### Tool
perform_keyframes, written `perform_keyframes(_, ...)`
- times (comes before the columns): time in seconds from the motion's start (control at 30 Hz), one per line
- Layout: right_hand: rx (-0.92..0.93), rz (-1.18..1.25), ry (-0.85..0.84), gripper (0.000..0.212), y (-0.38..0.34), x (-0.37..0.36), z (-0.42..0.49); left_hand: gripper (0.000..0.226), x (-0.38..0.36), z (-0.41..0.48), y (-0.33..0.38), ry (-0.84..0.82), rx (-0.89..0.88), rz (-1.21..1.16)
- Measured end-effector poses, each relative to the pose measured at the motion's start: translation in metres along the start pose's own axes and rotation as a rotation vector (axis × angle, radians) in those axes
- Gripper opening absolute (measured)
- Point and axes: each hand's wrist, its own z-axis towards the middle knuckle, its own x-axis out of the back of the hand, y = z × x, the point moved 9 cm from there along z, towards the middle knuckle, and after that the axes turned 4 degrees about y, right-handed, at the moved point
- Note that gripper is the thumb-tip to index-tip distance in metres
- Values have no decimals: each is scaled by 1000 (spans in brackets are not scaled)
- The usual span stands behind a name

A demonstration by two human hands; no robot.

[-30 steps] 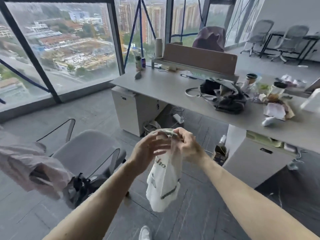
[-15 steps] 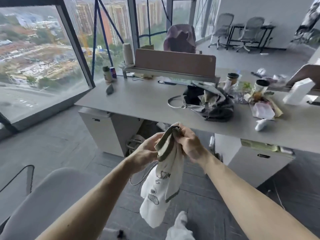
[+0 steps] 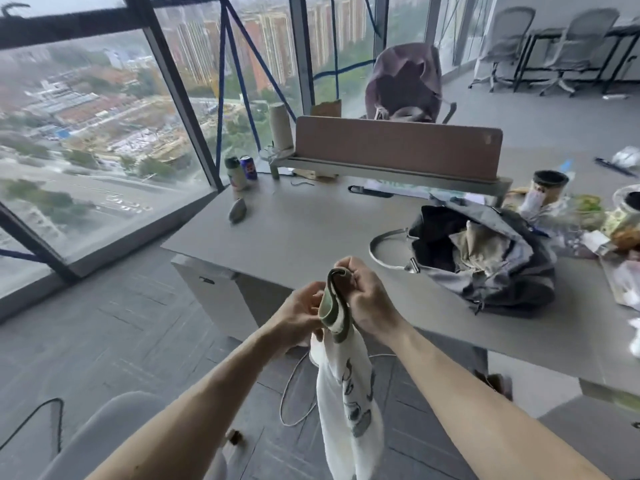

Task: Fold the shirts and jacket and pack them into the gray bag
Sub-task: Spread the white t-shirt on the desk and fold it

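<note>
white shirt (image 3: 346, 403) hangs from both raised hands, left hand (image 3: 299, 315) and right hand (image 3: 363, 299) pinching its green collar.

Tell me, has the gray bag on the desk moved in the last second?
No. The gray bag still lies on the desk just in front of the brown divider, near its right end; only the view shifted.

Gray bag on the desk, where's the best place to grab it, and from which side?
Take the gray bag by its pale strap loop, which lies open on the desk at the bag's left end. Come from the left, over bare desk; cups and wrappers crowd the right side. The body is soft, slumped and gaping, so it likely offers no firm hold.
</note>
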Motion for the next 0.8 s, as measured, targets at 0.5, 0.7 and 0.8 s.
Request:
perform_keyframes(0.5,-8,-124,82,19,42,-42,182,16,141,148,-14,356,-148,63)
perform_keyframes(0.7,1,-212,194,17,41,-74,258,16,197,212,10,222,-344,236)
perform_keyframes(0.8,56,-289,273,15,35,-85,286,21,215,237,22,117,-420,199)
